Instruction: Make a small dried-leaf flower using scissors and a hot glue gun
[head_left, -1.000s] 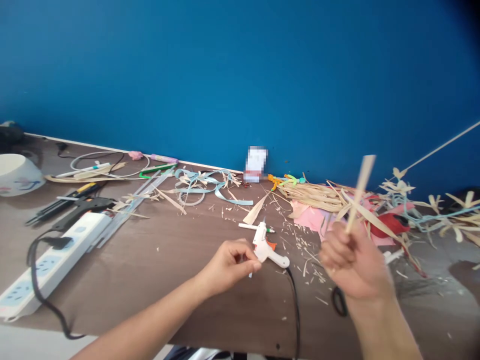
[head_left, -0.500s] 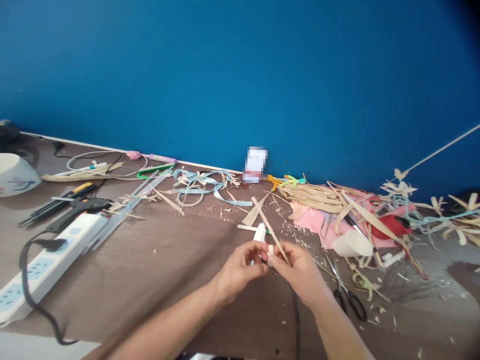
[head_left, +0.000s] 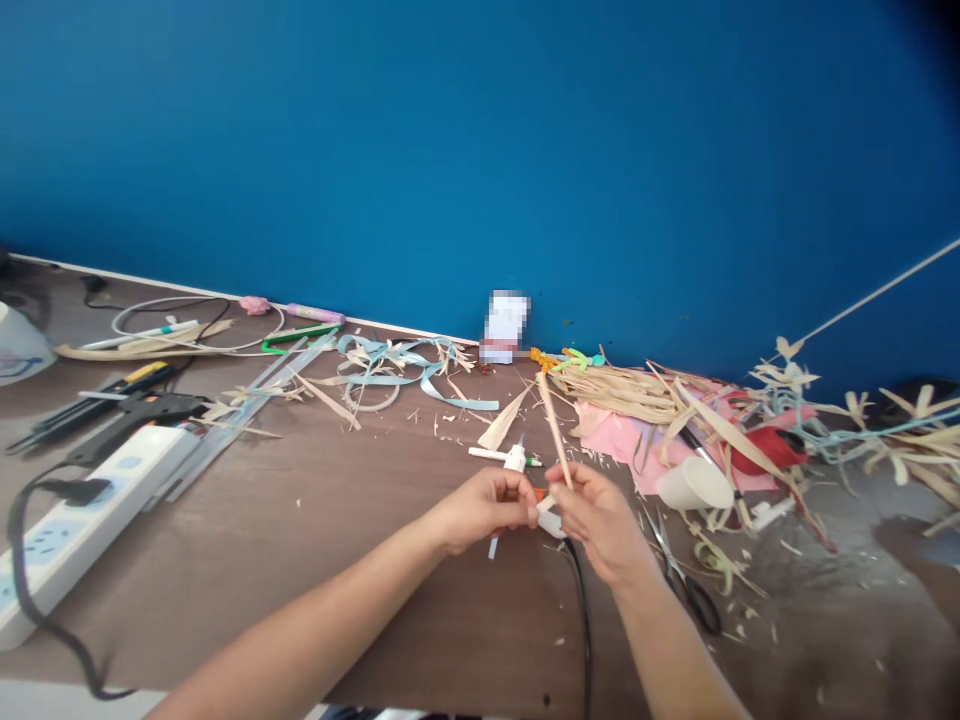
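Over the middle of the table, my left hand [head_left: 489,510] pinches a short pale strip [head_left: 546,503] between thumb and fingers. My right hand [head_left: 596,520] is closed around the lower part of a thin pale stick [head_left: 553,425], which points up and away from me. The strip's other end meets the right fingertips beside the stick; whether it touches the stick I cannot tell. Beneath both hands lies a white tool that looks like a glue gun [head_left: 515,458], partly hidden, with a black cord [head_left: 581,600] running toward me.
A power strip [head_left: 97,510] and a dark glue gun [head_left: 127,425] lie at left. Scissors [head_left: 679,570], a paper cup [head_left: 695,484] and dried husk strips [head_left: 622,390] lie at right. Blue ribbon [head_left: 394,370] is near the wall [head_left: 450,150].
The stick has swung more upright, and its tip has shifted right. The pale strip between my hands now lies slanted and shows more length. The view has shifted slightly right.
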